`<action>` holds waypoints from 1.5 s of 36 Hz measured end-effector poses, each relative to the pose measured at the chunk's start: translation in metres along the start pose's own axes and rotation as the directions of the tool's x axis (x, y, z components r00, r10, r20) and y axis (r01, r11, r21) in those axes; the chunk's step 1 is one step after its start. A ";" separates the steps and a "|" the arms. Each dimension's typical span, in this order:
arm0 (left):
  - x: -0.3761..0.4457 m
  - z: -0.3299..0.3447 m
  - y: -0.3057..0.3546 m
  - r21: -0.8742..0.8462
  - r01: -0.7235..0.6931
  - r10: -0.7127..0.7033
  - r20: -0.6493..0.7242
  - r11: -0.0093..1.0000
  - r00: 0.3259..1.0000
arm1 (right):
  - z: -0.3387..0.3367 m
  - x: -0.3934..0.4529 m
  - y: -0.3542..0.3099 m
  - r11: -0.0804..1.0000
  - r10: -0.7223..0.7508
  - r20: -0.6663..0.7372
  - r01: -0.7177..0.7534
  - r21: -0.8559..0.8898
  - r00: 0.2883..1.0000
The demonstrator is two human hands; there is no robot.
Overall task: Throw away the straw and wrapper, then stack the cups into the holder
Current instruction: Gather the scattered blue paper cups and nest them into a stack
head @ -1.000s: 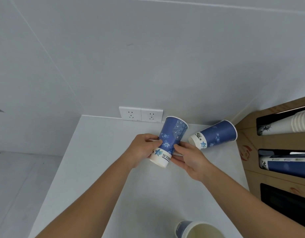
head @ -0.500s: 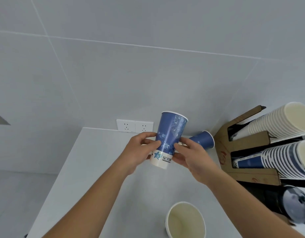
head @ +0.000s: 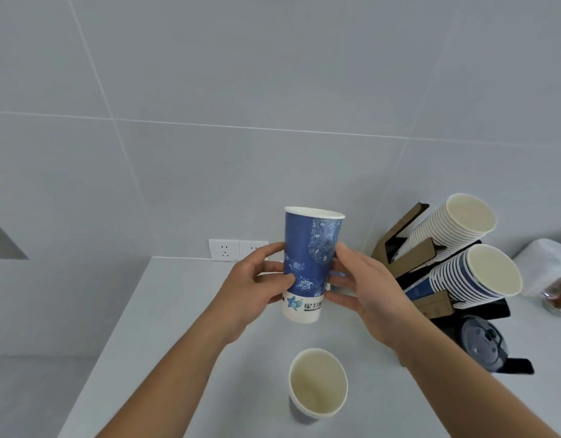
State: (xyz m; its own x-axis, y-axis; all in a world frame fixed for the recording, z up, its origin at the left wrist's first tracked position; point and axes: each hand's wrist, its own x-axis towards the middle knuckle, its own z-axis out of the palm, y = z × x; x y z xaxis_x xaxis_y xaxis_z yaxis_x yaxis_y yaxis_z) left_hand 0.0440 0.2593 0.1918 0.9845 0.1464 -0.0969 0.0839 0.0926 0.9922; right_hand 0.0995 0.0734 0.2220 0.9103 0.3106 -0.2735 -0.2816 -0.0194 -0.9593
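A tall blue paper cup (head: 309, 257) with a white base is held upright above the white counter (head: 165, 311). My left hand (head: 257, 286) grips its left side and my right hand (head: 364, 286) grips its right side. A second cup (head: 317, 385) stands upright and empty on the counter near the front. The cardboard cup holder (head: 408, 260) stands at the right with a stack of white cups (head: 453, 226) above a stack of blue cups (head: 475, 279). The cup that lay on its side behind is hidden by my hands. No straw or wrapper is visible.
Black lids (head: 484, 339) fill the holder's lowest slot. A white wall socket (head: 238, 249) sits behind the counter. A white bag (head: 547, 263) and a glass jar (head: 560, 295) are at the far right. The counter's left edge drops to the floor.
Both hands have raised the blue cup and turned it upright. The view has tilted up and right, so the holder's stacks and the standing cup show more fully.
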 end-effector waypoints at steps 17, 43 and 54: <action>-0.054 0.033 -0.004 0.057 0.027 -0.024 -0.067 0.998 0.997 | -0.016 -0.056 -0.002 0.995 0.099 -0.064 -0.099 0.009 0.993; -0.096 0.058 -0.037 -0.060 0.250 -0.256 -0.299 0.966 0.919 | -0.041 -0.084 0.053 0.979 0.173 0.008 -0.171 -0.108 0.985; -0.099 0.056 -0.065 -0.088 0.209 -0.227 -0.382 0.974 0.896 | -0.047 -0.075 0.083 0.978 0.169 -0.054 -0.174 -0.116 0.984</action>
State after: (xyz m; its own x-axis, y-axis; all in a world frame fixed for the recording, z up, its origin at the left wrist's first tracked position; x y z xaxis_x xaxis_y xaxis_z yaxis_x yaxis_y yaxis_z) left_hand -0.0505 0.1831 0.1415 0.8043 0.4862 -0.3417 0.2737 0.2074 0.9392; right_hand 0.0217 0.0040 0.1596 0.8644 0.2516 -0.4353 -0.3989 -0.1838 -0.8984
